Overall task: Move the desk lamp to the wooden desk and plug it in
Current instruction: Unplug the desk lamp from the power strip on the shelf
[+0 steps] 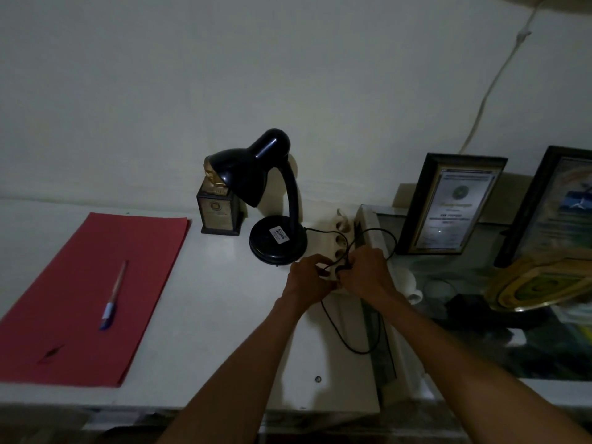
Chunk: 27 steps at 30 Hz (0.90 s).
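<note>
Desk lamp (269,200), black with a curved neck and round base, is seen standing upright on a pale desk (224,315) against a white wall. A white power strip (336,241) lies just to the right of the lamp's base, and the lamp's thin black cord (352,344) loops from the base across it. At the strip's near end, the left hand (309,280) and right hand (365,277) are closed together around what appears to be the black plug (341,268). Left of the lamp, a small trophy (219,209) touches the shade, and a red folder (80,299) with a pen (112,296) lies farther left. Placement is judged done; whether the plug is seated cannot be told, and the lamp appears unlit.
</note>
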Motion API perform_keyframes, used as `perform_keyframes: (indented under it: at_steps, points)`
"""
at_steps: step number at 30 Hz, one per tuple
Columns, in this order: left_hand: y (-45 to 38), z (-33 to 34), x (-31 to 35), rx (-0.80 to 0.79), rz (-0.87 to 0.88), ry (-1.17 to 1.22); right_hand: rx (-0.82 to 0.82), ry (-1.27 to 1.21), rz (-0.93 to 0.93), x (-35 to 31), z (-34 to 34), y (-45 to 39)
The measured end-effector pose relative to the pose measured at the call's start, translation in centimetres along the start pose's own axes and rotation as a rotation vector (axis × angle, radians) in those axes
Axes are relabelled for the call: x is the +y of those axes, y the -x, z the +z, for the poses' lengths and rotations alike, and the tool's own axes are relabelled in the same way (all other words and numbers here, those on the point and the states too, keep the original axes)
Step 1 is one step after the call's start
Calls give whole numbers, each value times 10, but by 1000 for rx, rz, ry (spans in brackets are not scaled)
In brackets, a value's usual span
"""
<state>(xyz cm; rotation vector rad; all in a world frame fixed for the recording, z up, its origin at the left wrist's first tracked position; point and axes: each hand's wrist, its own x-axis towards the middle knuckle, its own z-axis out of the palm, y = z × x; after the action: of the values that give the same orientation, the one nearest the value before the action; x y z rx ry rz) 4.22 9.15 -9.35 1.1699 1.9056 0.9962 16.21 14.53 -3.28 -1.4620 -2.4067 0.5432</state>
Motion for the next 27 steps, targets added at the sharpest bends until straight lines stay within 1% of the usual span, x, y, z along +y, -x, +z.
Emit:
perform_keyframes:
  at_steps: [5, 8, 10, 12, 13, 15, 17, 19, 21, 23, 27]
  points:
    - [1, 2, -1, 16, -5, 2, -9, 28, -8, 4, 5, -1]
    - [0, 4, -2, 10, -6, -4, -137, 67, -59, 6, -1, -10]
    - [-1, 4, -3, -1, -4, 5, -256, 241, -109, 7, -13, -21]
    - [-3, 5, -4, -13, -2, 3, -307, 388, -172, 9, -23, -28]
    - [-3, 4, -4, -13, 1, -3, -296, 433, -221, 10, -26, -30]
    - [-4, 4, -3, 7, 9, -10, -245, 510, -380, 12, -29, -29]
    - [-4, 4, -4, 29, 17, -5, -259, 626, -555, 13, -26, -29]
    - [-3, 5, -5, 44, 31, -17, -235, 751, -676, 13, -24, -30]
    - [-2, 6, -6, 57, 51, -18, -215, 818, -720, 12, -21, -32]
    - [-1, 6, -5, 66, 73, -33, -232, 855, -731, 13, -19, -33]
    - [-2, 7, -1, 43, 57, -113, -254, 887, -738, 18, -22, -37]
